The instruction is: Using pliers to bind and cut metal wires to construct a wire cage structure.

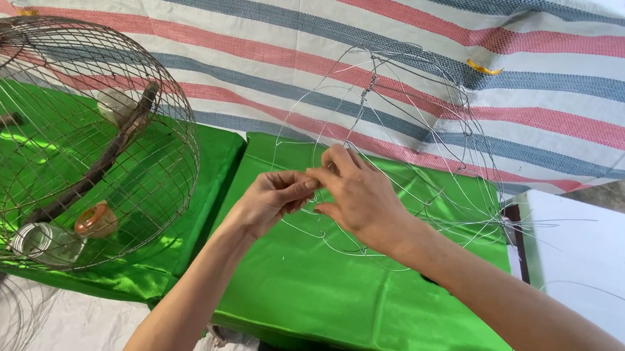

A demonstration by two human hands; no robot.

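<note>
Here, hands (326, 196) hide wire frame (408, 131) joint (blurred)

A thin, half-built dome-shaped wire frame (400, 142) of bare silvery strands stands upright at centre frame on shiny green cloth, its loose wire ends splaying out rightward.

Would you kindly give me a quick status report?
Both hands, left and right, pinching thin bare wire frame. Finished domed wire cage sits left, apart.

I'm in a makeshift craft workshop for wire cages: a finished domed wire cage (63, 144) sits beside my desk (361, 310) draped in green satin, a striped tarp (325, 39) hung behind, loose wire frames (416, 132) about.
</note>
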